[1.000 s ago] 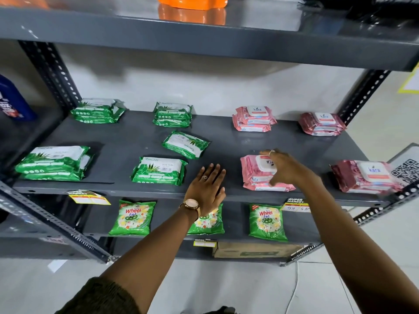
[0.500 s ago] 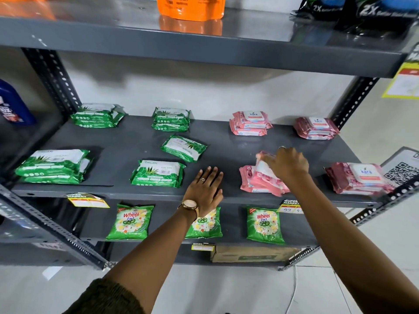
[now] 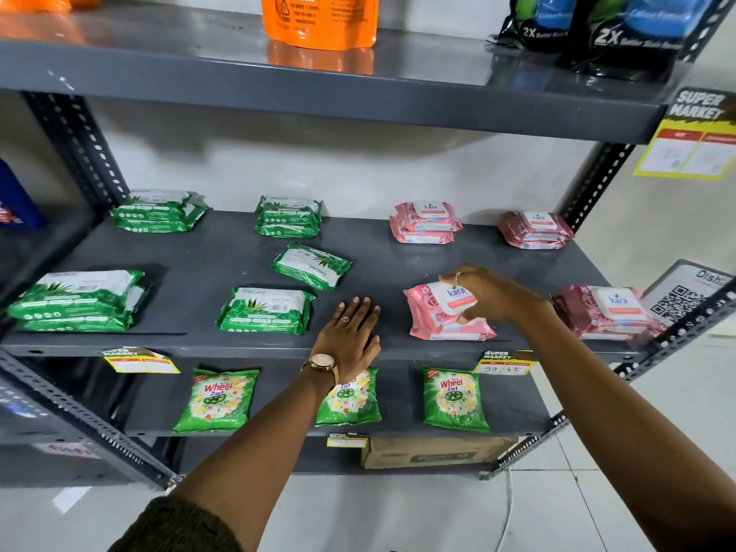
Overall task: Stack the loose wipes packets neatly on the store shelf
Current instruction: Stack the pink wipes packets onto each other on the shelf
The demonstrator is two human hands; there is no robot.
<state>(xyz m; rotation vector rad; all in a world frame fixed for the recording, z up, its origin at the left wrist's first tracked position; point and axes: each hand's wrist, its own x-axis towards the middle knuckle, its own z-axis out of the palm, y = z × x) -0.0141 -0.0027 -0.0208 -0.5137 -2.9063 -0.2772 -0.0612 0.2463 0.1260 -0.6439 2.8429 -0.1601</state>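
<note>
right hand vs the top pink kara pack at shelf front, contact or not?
Touching. In the head view the right hand has its fingers curled over the far edge and thumb under the near edge of the top pink kara pack, which sits tilted on the pack below.

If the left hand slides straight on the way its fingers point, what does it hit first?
Probably nothing soon. The left hand lies flat on the shelf, fingers pointing toward the back. That line looks free between the tilted green packet and the pink stack, though depth is uncertain.
</note>
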